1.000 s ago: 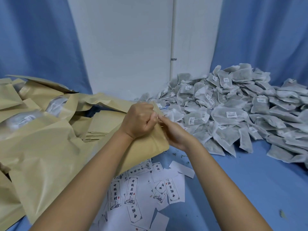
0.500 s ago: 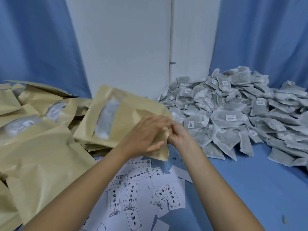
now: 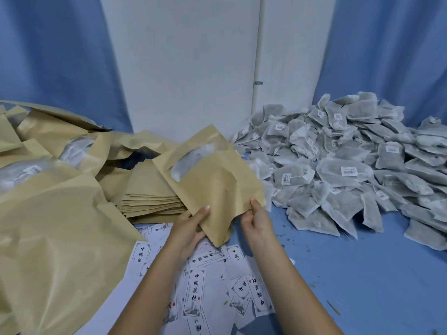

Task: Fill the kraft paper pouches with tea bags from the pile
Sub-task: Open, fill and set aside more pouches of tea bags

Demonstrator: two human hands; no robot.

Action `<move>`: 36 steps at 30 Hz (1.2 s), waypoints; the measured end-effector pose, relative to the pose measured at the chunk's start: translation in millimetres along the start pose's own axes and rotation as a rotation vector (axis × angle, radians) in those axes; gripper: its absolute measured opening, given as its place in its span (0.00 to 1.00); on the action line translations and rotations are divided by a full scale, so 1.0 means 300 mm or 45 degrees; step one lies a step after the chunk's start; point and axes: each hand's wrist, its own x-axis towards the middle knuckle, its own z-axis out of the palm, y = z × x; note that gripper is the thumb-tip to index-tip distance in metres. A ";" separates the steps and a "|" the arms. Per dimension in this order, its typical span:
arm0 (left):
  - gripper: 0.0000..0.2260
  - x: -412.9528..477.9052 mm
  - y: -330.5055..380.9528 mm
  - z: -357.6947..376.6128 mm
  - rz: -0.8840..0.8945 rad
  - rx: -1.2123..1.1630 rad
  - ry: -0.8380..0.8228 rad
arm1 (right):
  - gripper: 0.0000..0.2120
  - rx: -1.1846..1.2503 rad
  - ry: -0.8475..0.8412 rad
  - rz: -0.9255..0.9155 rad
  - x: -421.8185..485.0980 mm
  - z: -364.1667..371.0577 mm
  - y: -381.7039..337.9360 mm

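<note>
Pinching kraft pouch (image 3: 217, 189) w/ L hand (image 3: 188, 228), R hand (image 3: 257, 221), long axis prob. far-left.

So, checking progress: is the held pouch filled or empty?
Filled, apparently: the pouch bulges and pale contents show through its window.

Pouch (image 3: 217, 184) between my left hand (image 3: 191, 228) and right hand (image 3: 256, 221), pouch stack (image 3: 150, 197) just behind-left, heaped pouches (image 3: 48, 213) far left, tea bag pile (image 3: 350, 170) right, labels (image 3: 196, 291) on table (image 3: 362, 274) beneath my arms
</note>
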 end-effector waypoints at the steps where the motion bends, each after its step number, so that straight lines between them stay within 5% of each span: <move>1: 0.22 -0.002 -0.007 -0.005 -0.013 0.000 -0.045 | 0.09 -0.055 0.004 -0.047 0.004 -0.013 0.004; 8: 0.18 0.006 -0.039 -0.019 0.068 0.029 -0.072 | 0.02 -0.456 0.018 -0.270 0.017 -0.019 -0.016; 15: 0.10 0.001 0.015 -0.058 0.187 0.131 0.139 | 0.02 -0.794 0.129 -0.465 0.025 -0.054 -0.080; 19: 0.07 -0.021 0.002 -0.050 0.118 0.076 0.065 | 0.03 -0.644 0.025 -0.272 0.018 -0.060 -0.079; 22: 0.17 -0.032 -0.022 -0.041 0.099 0.204 -0.042 | 0.03 -0.554 0.013 -0.268 0.019 -0.055 -0.086; 36: 0.14 -0.024 -0.041 -0.028 0.298 0.341 0.150 | 0.08 -0.797 0.124 -0.387 0.046 -0.102 -0.105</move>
